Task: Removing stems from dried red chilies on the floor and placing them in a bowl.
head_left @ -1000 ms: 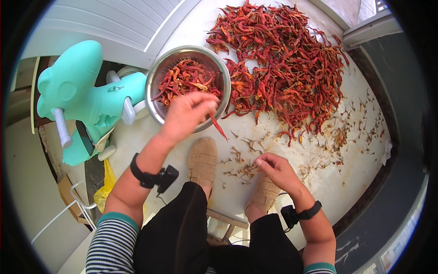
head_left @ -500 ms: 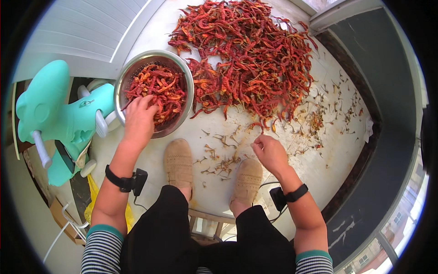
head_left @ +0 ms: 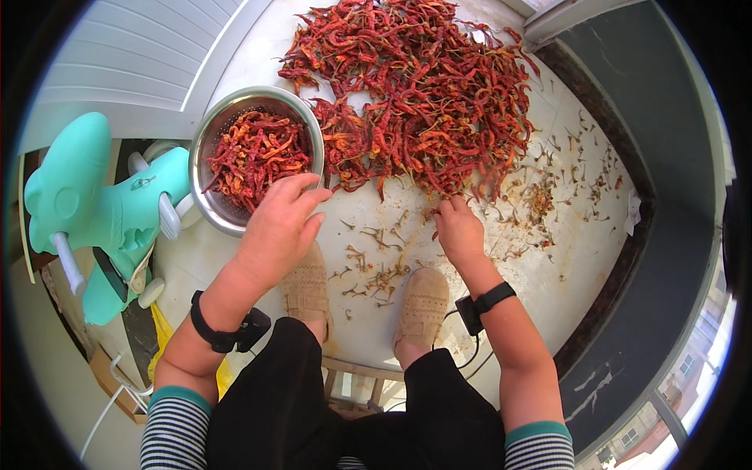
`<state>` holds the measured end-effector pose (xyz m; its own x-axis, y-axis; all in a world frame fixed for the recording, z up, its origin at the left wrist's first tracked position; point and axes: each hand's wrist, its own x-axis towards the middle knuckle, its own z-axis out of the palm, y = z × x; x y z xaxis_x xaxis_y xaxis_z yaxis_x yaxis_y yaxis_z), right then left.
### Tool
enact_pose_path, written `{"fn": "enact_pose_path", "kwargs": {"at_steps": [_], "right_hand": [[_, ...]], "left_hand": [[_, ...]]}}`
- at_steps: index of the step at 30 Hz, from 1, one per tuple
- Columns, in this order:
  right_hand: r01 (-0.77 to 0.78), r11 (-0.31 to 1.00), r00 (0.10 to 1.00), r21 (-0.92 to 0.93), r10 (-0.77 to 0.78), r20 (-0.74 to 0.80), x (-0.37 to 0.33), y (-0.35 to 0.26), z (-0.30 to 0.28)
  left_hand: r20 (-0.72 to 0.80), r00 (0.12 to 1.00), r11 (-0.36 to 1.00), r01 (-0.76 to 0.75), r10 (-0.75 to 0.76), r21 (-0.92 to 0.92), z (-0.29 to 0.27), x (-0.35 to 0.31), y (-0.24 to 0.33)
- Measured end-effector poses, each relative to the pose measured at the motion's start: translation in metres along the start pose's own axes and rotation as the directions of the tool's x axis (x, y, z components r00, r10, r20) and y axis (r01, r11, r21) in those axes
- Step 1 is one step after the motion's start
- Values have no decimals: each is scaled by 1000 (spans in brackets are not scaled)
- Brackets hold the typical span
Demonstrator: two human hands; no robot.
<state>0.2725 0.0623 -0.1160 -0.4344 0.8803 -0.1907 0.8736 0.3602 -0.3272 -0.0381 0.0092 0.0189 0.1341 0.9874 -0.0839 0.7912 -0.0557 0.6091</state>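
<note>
By the round silver metal colander (head_left: 219, 205), left hand (head_left: 283, 223) hangs spread, empty; right hand (head_left: 460, 233) is at the wrinkled red chillies (head_left: 415, 102), probably heaped for easy reach, can't tell its grip.

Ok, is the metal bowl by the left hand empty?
No, the metal bowl has a heap of red peppers inside.

head view | left hand (head_left: 280, 227): fingers parted, at the near right rim of a metal colander (head_left: 257, 93) part-filled with dried red peppers (head_left: 258, 157) | right hand (head_left: 460, 233): fingers bunched at the near edge of a large pepper pile (head_left: 423, 102), hold unclear | stems (head_left: 381, 280): scattered over pale floor (head_left: 517, 329) | teal toy (head_left: 77, 176): left of colander
</note>
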Motion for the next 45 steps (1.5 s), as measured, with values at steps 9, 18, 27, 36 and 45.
{"fn": "enact_pose_path", "kwargs": {"at_steps": [9, 18, 27, 36, 45], "right_hand": [[-529, 159, 837, 834, -65, 543, -3, -55, -76], [-409, 110, 912, 906, 22, 409, -13, -94, -81], [-178, 313, 981, 933, -21, 195, -14, -100, -81], [-624, -262, 776, 736, -92, 624, -12, -95, -86], [-152, 861, 906, 485, -75, 416, -37, -62, -36]], "left_hand": [[301, 939, 801, 306, -164, -515, 35, -1, 20], [535, 826, 284, 563, -175, -776, 54, -4, 18], [669, 719, 167, 694, -186, -700, 39, -1, 23], [706, 701, 232, 706, -99, -669, 31, -2, 19], [-101, 929, 882, 300, -357, -362, -3, 1, -37]]}}
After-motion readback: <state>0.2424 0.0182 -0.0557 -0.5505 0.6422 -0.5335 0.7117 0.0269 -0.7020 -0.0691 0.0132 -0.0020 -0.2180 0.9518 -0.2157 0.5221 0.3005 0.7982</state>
